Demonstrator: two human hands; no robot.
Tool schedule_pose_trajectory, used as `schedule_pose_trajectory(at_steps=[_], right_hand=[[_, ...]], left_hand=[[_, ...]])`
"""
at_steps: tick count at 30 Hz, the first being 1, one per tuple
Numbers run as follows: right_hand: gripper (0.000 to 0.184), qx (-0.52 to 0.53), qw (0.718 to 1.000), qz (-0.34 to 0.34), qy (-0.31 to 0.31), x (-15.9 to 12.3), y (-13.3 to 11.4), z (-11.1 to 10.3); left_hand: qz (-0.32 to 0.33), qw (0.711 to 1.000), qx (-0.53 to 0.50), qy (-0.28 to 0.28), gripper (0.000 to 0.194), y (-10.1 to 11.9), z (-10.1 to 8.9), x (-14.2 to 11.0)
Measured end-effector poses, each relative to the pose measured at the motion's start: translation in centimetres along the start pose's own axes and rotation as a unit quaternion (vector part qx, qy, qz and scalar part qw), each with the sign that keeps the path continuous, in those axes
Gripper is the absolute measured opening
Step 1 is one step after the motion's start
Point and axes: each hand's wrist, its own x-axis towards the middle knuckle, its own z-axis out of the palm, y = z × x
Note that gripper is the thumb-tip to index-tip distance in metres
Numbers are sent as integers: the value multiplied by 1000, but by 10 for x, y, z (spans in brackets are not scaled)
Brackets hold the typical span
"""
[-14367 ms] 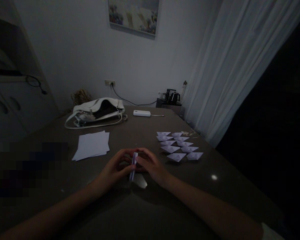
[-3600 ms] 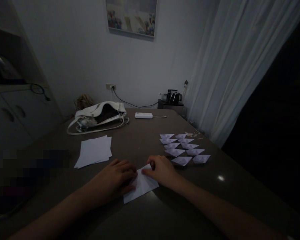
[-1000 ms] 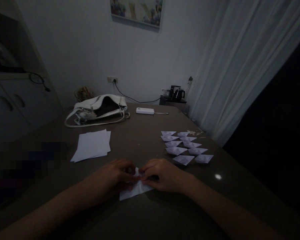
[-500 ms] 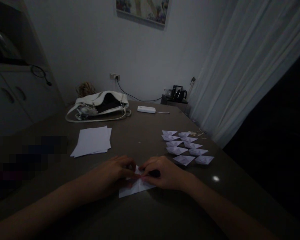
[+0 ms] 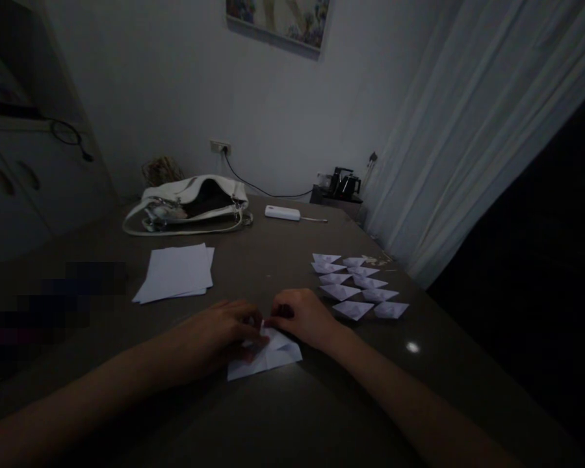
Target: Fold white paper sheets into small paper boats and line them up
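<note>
A partly folded white sheet of paper (image 5: 268, 359) lies on the dark table in front of me, creased down its middle and wide at the near edge. My left hand (image 5: 229, 335) rests over its left side, fingers bent and thumb pressing on the paper. With thumb and fingers closed together, my right hand (image 5: 302, 316) grips the paper's far tip. The fingers partly cover the upper folds. To the right of my right hand stand several folded paper boats (image 5: 353, 309) in two rows.
A stack of white paper sheets (image 5: 178, 273) lies to the left. Farther back are a white handbag (image 5: 190, 201) and a white power bank (image 5: 282, 212) with a short cable. A black kettle (image 5: 347, 186) stands beyond the table, by a pale curtain (image 5: 433, 130).
My right hand has moved from the middle of the paper up to its far tip, uncovering the right side. My left hand stays on the left side. The view has shifted slightly.
</note>
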Motion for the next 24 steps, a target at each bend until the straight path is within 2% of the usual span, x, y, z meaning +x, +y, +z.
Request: schedule_pose_trajectory(at_steps=[7,13,18,24], right_hand=[[15,-72,995,-42,-45,-1,-1,-14],[15,-105,986,-88,-98,-6,-2,-28],[19,-109,980,-82,-148,-11,-2,-40],[24,-77,977,-16,-197,-23,3,-52]], left_hand=[[0,1000,-12,12,22,-4,4,0],[-11,1000,-4,-6,26,-3,3,1],[-16,1000,-12,-10,23,-1,1,1],[-24,1000,-5,-9,25,0,1,-1]])
